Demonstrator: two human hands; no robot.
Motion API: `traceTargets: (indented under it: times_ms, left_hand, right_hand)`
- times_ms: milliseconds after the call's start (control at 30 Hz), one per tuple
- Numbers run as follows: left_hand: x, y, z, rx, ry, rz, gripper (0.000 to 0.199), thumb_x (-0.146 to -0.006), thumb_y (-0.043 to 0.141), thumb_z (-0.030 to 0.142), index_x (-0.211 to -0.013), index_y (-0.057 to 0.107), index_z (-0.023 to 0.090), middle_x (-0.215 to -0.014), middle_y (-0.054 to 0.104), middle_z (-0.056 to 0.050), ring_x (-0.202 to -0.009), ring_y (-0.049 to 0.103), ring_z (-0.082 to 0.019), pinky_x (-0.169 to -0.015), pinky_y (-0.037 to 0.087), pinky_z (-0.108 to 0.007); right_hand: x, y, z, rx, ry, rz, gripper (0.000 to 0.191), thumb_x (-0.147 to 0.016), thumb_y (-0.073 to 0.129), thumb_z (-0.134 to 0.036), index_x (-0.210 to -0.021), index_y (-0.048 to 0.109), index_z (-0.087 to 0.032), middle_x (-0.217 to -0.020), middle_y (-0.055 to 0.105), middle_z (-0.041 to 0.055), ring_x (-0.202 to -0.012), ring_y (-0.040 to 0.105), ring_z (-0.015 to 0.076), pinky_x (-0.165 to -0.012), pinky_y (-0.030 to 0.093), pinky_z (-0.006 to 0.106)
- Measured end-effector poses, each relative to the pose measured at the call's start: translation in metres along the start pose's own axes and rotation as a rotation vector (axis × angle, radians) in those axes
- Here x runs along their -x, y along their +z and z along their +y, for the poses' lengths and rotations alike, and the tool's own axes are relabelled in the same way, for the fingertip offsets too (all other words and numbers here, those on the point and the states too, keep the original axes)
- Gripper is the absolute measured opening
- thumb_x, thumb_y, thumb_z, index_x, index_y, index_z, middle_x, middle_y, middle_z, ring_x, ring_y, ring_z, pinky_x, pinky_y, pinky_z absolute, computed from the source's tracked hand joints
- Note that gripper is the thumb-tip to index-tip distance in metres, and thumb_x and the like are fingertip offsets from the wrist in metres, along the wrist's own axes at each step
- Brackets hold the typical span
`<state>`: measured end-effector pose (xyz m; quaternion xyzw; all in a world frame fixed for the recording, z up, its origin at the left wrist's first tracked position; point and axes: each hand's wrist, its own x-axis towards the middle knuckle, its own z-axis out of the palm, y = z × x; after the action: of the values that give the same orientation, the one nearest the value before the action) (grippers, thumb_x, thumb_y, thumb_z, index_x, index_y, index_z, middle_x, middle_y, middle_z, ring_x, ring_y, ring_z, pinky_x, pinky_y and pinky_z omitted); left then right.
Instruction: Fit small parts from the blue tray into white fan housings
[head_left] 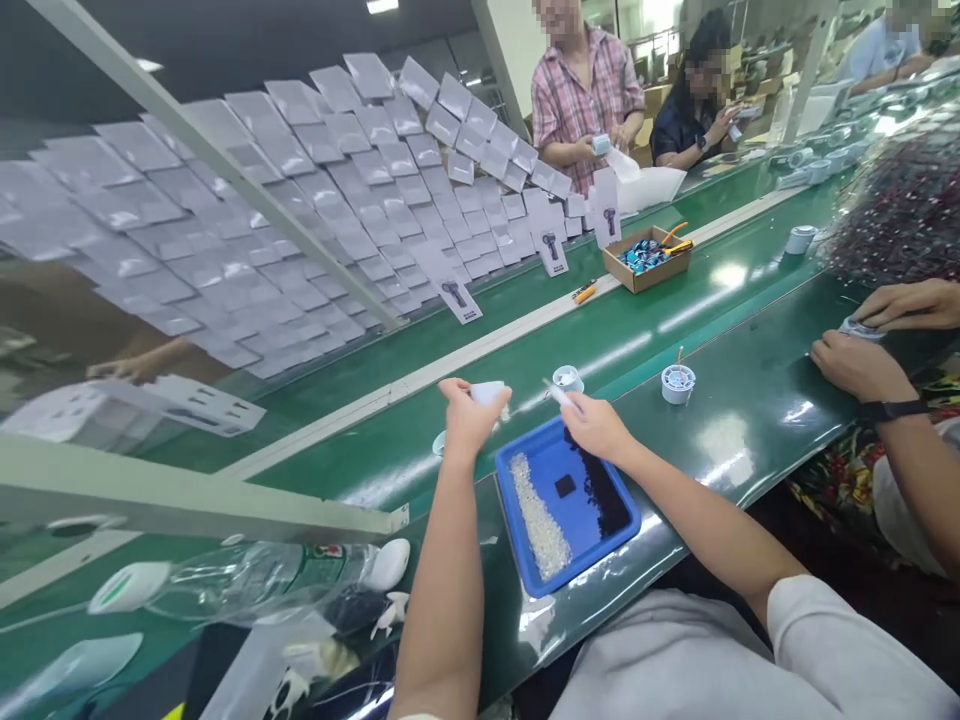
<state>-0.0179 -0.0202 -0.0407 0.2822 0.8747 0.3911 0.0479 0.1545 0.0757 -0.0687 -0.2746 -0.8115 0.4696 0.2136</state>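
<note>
My left hand (pixel 469 415) is closed on a white plastic part (pixel 489 392), above the far left corner of a blue tray (pixel 634 530). Pinched in my right hand (pixel 592 425) is a slim white piece (pixel 561 396) with a thin tip, over the tray's far edge. Small pale pieces (pixel 541 530) form a strip on the tray's left side, and small black pieces (pixel 604 495) lie along its right. Between them rests a dark square (pixel 565 486). Just beyond my right hand stands a round white housing (pixel 568 378).
Another round housing (pixel 678 383) with an orange wire stands to the right. A cardboard box (pixel 646 262) of blue parts sits farther back. At the right are a co-worker's hands (pixel 862 350). A plastic bottle (pixel 255 580) lies left, below a metal frame bar (pixel 300 505).
</note>
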Motion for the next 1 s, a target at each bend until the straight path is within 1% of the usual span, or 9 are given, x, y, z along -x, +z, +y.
traceTargets:
  times_ms: [100, 167, 267, 333, 400, 467, 633, 767, 1000]
  left_hand:
    - [-0.011, 0.010, 0.001, -0.531, 0.086, -0.304, 0.042, -0.078, 0.061, 0.041, -0.114, 0.048, 0.022, -0.113, 0.059, -0.013, -0.110, 0.059, -0.031, -0.092, 0.046, -0.044]
    - [-0.015, 0.026, 0.008, -0.670, 0.134, -0.442, 0.045, -0.076, 0.064, 0.041, -0.116, 0.056, 0.022, -0.126, 0.057, -0.018, -0.125, 0.050, -0.039, -0.100, 0.041, -0.052]
    - [-0.019, 0.053, 0.026, -0.687, 0.235, -0.438, 0.056, -0.076, 0.064, 0.046, -0.125, 0.055, 0.020, -0.137, 0.050, -0.022, -0.133, 0.040, -0.042, -0.106, 0.033, -0.057]
    - [-0.019, 0.070, 0.040, -0.669, 0.414, -0.440, 0.046, -0.083, 0.056, 0.042, -0.124, 0.055, 0.021, -0.138, 0.047, -0.020, -0.131, 0.041, -0.038, -0.104, 0.035, -0.054]
    - [-0.019, 0.080, 0.051, -0.646, 0.534, -0.498, 0.028, -0.087, 0.050, 0.034, -0.108, 0.063, 0.020, -0.133, 0.049, -0.017, -0.127, 0.042, -0.035, -0.101, 0.037, -0.051]
    - [-0.021, 0.081, 0.058, -0.610, 0.517, -0.489, 0.023, -0.089, 0.046, 0.029, -0.103, 0.063, 0.020, -0.134, 0.048, -0.015, -0.129, 0.040, -0.033, -0.103, 0.035, -0.048]
    - [-0.028, 0.041, 0.044, -0.208, 0.411, -0.110, 0.009, -0.083, 0.059, 0.024, -0.085, 0.054, 0.017, -0.111, 0.051, -0.011, -0.111, 0.049, -0.025, -0.103, 0.037, -0.038]
    - [-0.024, -0.002, 0.006, 0.051, 0.254, 0.173, 0.030, -0.076, 0.065, 0.018, -0.068, 0.037, 0.022, -0.093, 0.046, -0.005, -0.097, 0.051, -0.020, -0.095, 0.041, -0.035]
    - [-0.027, -0.041, -0.064, 0.012, -0.065, 0.404, 0.041, -0.068, 0.065, 0.008, -0.062, 0.027, 0.023, -0.093, 0.044, -0.005, -0.108, 0.045, -0.025, -0.104, 0.034, -0.045]
  right_hand:
    - [-0.008, -0.001, 0.006, -0.220, 0.065, 0.162, 0.022, -0.081, 0.048, -0.029, -0.100, 0.057, -0.023, -0.054, 0.047, -0.0082, -0.050, 0.043, 0.0142, -0.056, 0.032, 0.026]
    - [-0.011, -0.001, 0.007, -0.413, 0.015, 0.253, 0.019, -0.075, 0.055, -0.033, -0.091, 0.054, -0.023, -0.052, 0.043, -0.0104, -0.049, 0.040, 0.0122, -0.055, 0.033, 0.025]
    - [-0.012, -0.004, 0.007, -0.735, -0.082, 0.294, 0.028, -0.064, 0.067, -0.041, -0.077, 0.051, -0.023, -0.058, 0.048, -0.0089, -0.052, 0.042, 0.0092, -0.053, 0.037, 0.024]
    - [-0.013, -0.007, 0.007, -0.902, -0.084, 0.231, 0.036, -0.060, 0.073, -0.046, -0.073, 0.049, -0.022, -0.061, 0.051, -0.0077, -0.053, 0.044, 0.0079, -0.052, 0.039, 0.023]
    - [-0.014, -0.008, 0.007, -0.966, -0.049, 0.153, 0.043, -0.058, 0.076, -0.052, -0.071, 0.047, -0.022, -0.060, 0.049, -0.0085, -0.050, 0.043, 0.0068, -0.049, 0.039, 0.022]
    - [-0.014, -0.005, 0.009, -0.922, -0.034, 0.080, 0.048, -0.058, 0.077, -0.057, -0.072, 0.048, -0.022, -0.060, 0.049, -0.0091, -0.049, 0.044, 0.0062, -0.048, 0.041, 0.022]
    - [-0.007, 0.018, 0.012, -0.660, -0.077, -0.154, 0.043, -0.071, 0.068, -0.062, -0.077, 0.052, -0.022, -0.063, 0.058, -0.0053, -0.055, 0.056, 0.0100, -0.057, 0.050, 0.026]
    - [0.000, 0.029, 0.014, -0.537, -0.119, -0.256, 0.033, -0.075, 0.069, -0.053, -0.081, 0.056, -0.023, -0.070, 0.065, -0.0022, -0.064, 0.064, 0.0146, -0.066, 0.054, 0.032]
    - [-0.002, 0.028, 0.021, -0.442, -0.123, -0.265, 0.022, -0.080, 0.068, -0.042, -0.087, 0.059, -0.024, -0.078, 0.067, 0.0004, -0.070, 0.068, 0.0185, -0.075, 0.056, 0.040]
